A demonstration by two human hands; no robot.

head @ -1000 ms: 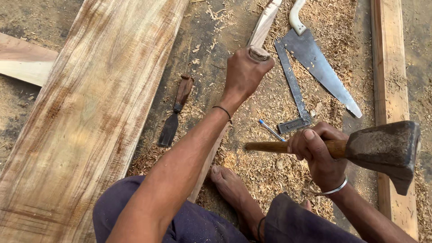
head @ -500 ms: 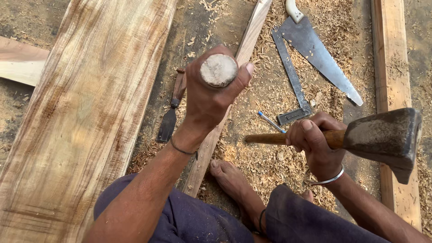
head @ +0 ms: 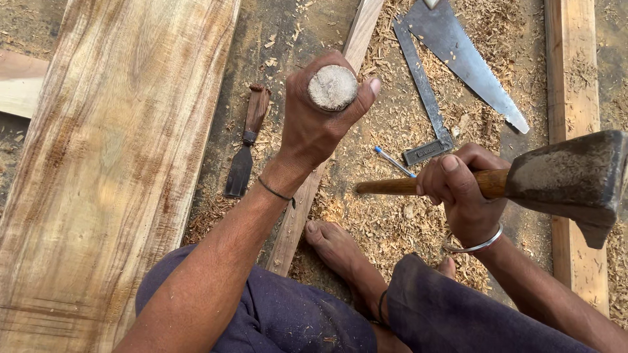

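My left hand (head: 313, 134) is closed around a tool with a round wooden handle (head: 332, 87). The handle's worn end points up at me, and the rest of the tool is hidden under my fist. The hand hovers over a narrow wooden strip (head: 296, 219) lying on the ground. My right hand (head: 458, 189) grips the wooden shaft of an axe (head: 570, 180), held level with its heavy metal head off to the right of the left hand. A bare foot (head: 340, 252) rests on sawdust beside the strip.
A wide wooden plank (head: 111, 163) lies on the left. A chisel (head: 245, 144) rests on the ground between it and the strip. A hand saw (head: 466, 55), a try square (head: 424, 98) and a blue pen (head: 392, 160) lie in sawdust. Another plank (head: 568, 65) runs along the right.
My left hand pulled back from the far end of the strip and now holds the round-handled tool upright, closer to me. The axe stayed at the right, slightly higher.
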